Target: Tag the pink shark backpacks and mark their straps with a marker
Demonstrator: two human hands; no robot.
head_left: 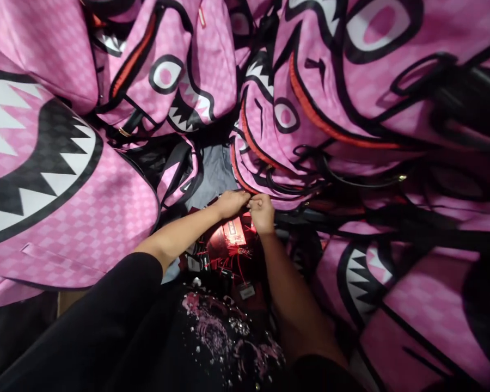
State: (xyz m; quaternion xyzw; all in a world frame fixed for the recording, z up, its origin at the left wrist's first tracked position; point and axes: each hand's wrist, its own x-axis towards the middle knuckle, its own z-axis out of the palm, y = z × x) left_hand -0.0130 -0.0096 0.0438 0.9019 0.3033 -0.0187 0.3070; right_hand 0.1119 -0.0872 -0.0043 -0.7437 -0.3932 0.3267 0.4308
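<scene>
My left hand and my right hand meet at the near lower edge of a pink checked backpack with red zip trim and a shark-mouth print. Fingers of both hands are pinched close together. Whatever is between the fingertips is too small to make out. Just below my hands, in my lap, lies a heap of shiny red hang tags with red strings. A small pale label lies at the near side of the heap.
Pink backpacks are piled on all sides. A large one with white teeth stands at the left, another leans in at the upper right. Grey cloth shows between the piles. Black straps hang at the right.
</scene>
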